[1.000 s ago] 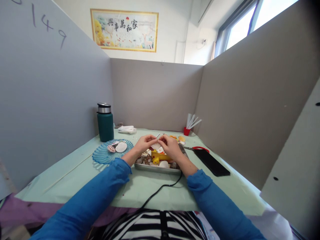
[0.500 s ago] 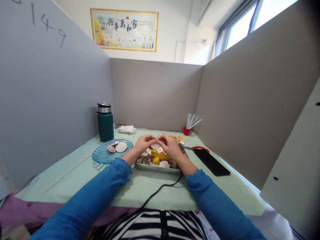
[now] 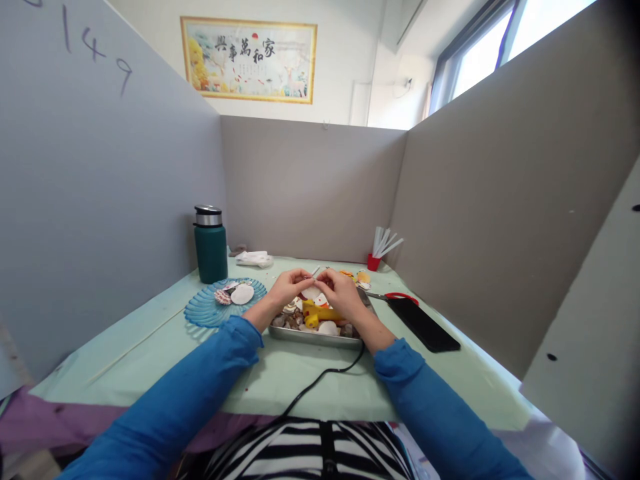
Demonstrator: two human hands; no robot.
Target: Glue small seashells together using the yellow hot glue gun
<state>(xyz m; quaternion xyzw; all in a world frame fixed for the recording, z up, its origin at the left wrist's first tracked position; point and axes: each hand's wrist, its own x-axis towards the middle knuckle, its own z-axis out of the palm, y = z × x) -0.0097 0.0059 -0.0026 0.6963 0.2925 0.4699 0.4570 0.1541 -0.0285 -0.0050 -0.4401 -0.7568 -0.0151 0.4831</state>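
My left hand [image 3: 289, 287] and my right hand [image 3: 341, 292] meet over a metal tray, fingertips pinched close together. Between them is a pale, rounded shell [image 3: 311, 292], partly covered by the fingers; both hands appear closed on it. Below lies a yellow glue gun [image 3: 320, 312] in the tray [image 3: 310, 339], among several shells and small stones. A white shell [image 3: 329, 328] rests near the tray's front edge. From the tray's right front a black cord [image 3: 325, 377] runs toward my lap.
To the left, a blue glass plate [image 3: 197, 312] bears several shells, with a green bottle [image 3: 211, 250] behind. At right lie a black phone [image 3: 425, 325] and red-handled scissors [image 3: 403, 297]. A red cup [image 3: 373, 262] holds white sticks. Grey partitions [image 3: 315, 187] enclose the table.
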